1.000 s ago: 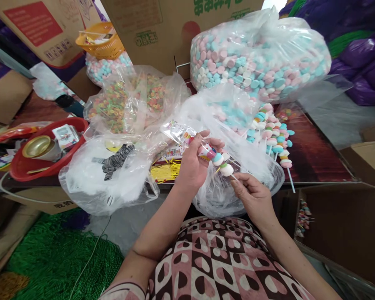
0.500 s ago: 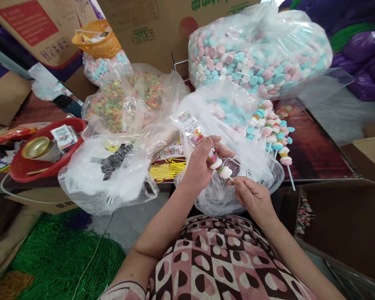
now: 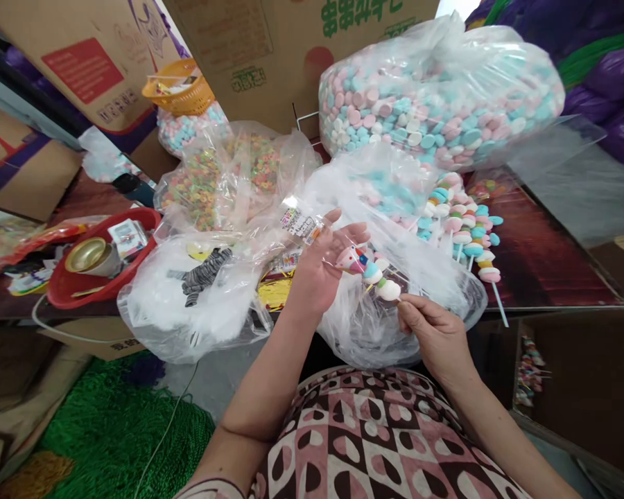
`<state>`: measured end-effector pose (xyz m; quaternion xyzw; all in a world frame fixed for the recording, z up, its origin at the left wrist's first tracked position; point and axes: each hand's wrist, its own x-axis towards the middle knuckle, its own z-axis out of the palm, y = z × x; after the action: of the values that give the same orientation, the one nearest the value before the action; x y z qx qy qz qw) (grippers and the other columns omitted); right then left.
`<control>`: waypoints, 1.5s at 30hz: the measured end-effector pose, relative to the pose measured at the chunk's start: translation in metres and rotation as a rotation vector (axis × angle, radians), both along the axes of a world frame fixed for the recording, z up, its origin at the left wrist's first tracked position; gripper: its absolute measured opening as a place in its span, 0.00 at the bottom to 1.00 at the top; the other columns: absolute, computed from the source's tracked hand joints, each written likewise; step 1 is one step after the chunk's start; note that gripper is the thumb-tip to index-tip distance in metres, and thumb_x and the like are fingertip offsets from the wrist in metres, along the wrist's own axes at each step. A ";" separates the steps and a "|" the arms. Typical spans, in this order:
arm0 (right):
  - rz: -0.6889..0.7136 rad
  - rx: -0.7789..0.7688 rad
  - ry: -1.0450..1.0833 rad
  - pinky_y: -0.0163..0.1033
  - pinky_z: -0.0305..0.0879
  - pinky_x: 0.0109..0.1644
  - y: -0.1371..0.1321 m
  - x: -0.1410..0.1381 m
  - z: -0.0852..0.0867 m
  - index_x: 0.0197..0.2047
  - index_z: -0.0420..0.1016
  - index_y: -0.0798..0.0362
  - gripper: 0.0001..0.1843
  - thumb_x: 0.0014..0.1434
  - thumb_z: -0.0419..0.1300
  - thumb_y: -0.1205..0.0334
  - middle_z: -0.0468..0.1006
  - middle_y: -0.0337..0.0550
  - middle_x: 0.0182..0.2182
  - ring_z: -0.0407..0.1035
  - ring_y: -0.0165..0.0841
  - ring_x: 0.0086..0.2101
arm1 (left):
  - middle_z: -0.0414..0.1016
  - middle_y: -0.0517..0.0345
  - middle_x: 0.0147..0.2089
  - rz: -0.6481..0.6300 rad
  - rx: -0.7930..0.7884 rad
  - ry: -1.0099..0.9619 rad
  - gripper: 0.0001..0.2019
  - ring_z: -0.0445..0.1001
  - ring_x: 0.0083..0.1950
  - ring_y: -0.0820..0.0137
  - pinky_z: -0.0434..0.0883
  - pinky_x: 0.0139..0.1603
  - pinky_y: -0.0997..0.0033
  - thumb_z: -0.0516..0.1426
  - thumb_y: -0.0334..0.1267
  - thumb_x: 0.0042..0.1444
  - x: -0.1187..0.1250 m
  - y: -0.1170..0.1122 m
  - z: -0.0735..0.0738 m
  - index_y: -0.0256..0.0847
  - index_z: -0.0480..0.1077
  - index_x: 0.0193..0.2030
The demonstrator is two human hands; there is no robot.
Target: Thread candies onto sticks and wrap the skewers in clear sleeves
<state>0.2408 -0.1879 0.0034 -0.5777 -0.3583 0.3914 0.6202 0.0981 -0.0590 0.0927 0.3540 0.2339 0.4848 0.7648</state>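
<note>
My left hand [image 3: 319, 267] holds a small clear wrapper sleeve [image 3: 302, 225] with a printed label, fingers partly spread around it. My right hand [image 3: 437, 333] pinches the stick end of a candy skewer [image 3: 374, 274] of white, blue and pink pieces, whose tip lies at the sleeve's mouth by my left fingers. Both hands hover over an open clear bag [image 3: 395, 305] at the table's front edge. A row of finished skewers [image 3: 465, 225] lies on the table just beyond.
A big bag of pastel candy discs [image 3: 437, 97] sits behind, a bag of coloured rings [image 3: 223, 173] to its left. A red basin [image 3: 98, 267] with a gold tin, an orange basket [image 3: 179, 86], cardboard boxes, and an open box [image 3: 577, 374] at lower right.
The skewer has come partly out of the sleeve toward the right; my left fingers have opened somewhat. The camera view shifted a little.
</note>
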 end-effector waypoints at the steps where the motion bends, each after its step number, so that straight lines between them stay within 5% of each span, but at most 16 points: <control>1: -0.015 -0.003 -0.024 0.35 0.60 0.27 0.000 0.001 0.000 0.39 0.83 0.50 0.11 0.57 0.67 0.53 0.69 0.34 0.20 0.62 0.28 0.23 | 0.82 0.54 0.44 0.017 -0.028 -0.013 0.16 0.80 0.50 0.61 0.76 0.50 0.60 0.59 0.48 0.61 -0.001 0.001 0.001 0.46 0.71 0.53; 8: 0.014 -0.020 0.012 0.36 0.58 0.28 -0.004 0.004 0.001 0.37 0.81 0.50 0.12 0.60 0.64 0.51 0.66 0.34 0.18 0.59 0.28 0.22 | 0.80 0.61 0.36 0.146 -0.240 -0.114 0.10 0.81 0.44 0.67 0.74 0.54 0.59 0.51 0.44 0.68 0.013 0.002 -0.005 0.48 0.72 0.48; 14: 0.134 -0.133 -0.076 0.34 0.47 0.22 -0.008 0.006 0.013 0.35 0.79 0.53 0.20 0.63 0.58 0.44 0.57 0.31 0.14 0.52 0.26 0.18 | 0.80 0.61 0.33 0.115 -0.174 -0.109 0.09 0.81 0.38 0.70 0.75 0.48 0.63 0.53 0.44 0.67 0.015 -0.001 -0.009 0.46 0.72 0.46; 22: 0.195 -0.135 -0.239 0.34 0.49 0.20 -0.006 0.007 0.016 0.35 0.77 0.54 0.24 0.65 0.54 0.41 0.59 0.32 0.14 0.54 0.27 0.17 | 0.78 0.63 0.30 0.074 -0.070 -0.041 0.07 0.79 0.35 0.71 0.75 0.46 0.66 0.62 0.40 0.59 0.017 -0.008 -0.012 0.44 0.74 0.44; 32: 0.252 -0.181 0.154 0.34 0.46 0.21 -0.002 -0.009 0.014 0.33 0.71 0.52 0.24 0.63 0.56 0.38 0.56 0.28 0.10 0.47 0.25 0.15 | 0.74 0.64 0.29 0.046 -0.084 -0.021 0.14 0.79 0.36 0.71 0.75 0.45 0.68 0.62 0.49 0.58 0.025 -0.023 -0.021 0.46 0.73 0.46; 39: 0.266 -0.146 0.078 0.36 0.58 0.23 -0.001 -0.001 0.019 0.41 0.75 0.51 0.21 0.58 0.63 0.41 0.74 0.36 0.19 0.61 0.29 0.19 | 0.79 0.60 0.35 0.031 -0.028 0.031 0.18 0.80 0.40 0.68 0.74 0.50 0.64 0.62 0.49 0.58 0.018 -0.022 -0.023 0.47 0.72 0.53; 45: 0.193 -0.096 0.100 0.36 0.59 0.23 -0.002 0.006 0.023 0.39 0.77 0.51 0.18 0.58 0.65 0.45 0.74 0.36 0.20 0.61 0.28 0.18 | 0.80 0.56 0.37 0.130 0.012 0.100 0.13 0.79 0.42 0.68 0.74 0.47 0.67 0.62 0.48 0.57 -0.002 -0.003 -0.007 0.42 0.77 0.41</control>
<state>0.2467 -0.1901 0.0260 -0.5495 -0.3615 0.4944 0.5684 0.0961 -0.0619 0.0857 0.3663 0.2915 0.5163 0.7171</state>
